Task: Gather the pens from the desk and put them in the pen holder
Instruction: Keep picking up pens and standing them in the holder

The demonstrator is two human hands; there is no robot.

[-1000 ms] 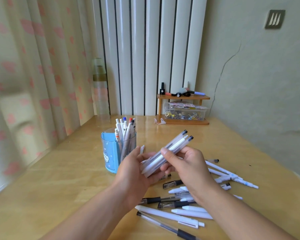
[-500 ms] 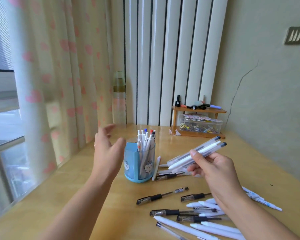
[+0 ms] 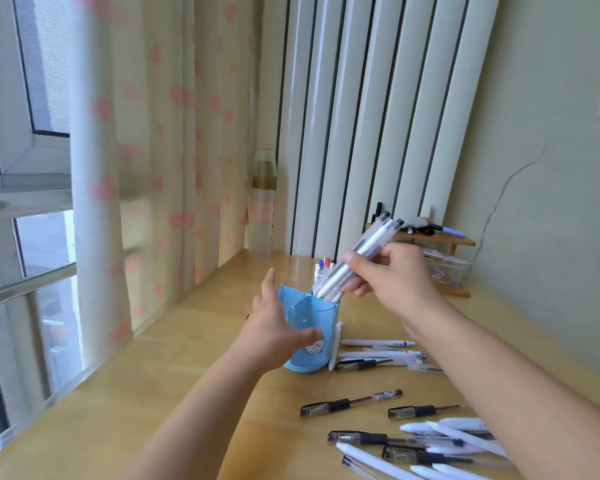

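A blue pen holder (image 3: pixel 321 317) stands on the wooden desk (image 3: pixel 174 386), with several pens inside it. My left hand (image 3: pixel 274 332) rests against the holder's left side, fingers spread around it. My right hand (image 3: pixel 392 277) is shut on a bundle of white and clear pens (image 3: pixel 355 258), tilted with the lower tips at the holder's rim. Several loose pens (image 3: pixel 350 403) lie on the desk to the right and front of the holder, black-gripped and white ones mixed.
A small wooden shelf (image 3: pixel 444 242) with markers and a clear box of clips stands at the back right by the wall. A tall clear bottle (image 3: pixel 262 202) stands at the back beside the curtain (image 3: pixel 160 168). A window is at the left.
My left hand dropped from the air onto the holder's side. My right hand carried the pen bundle left and up, tipping it down into the holder's mouth. The view swung left.
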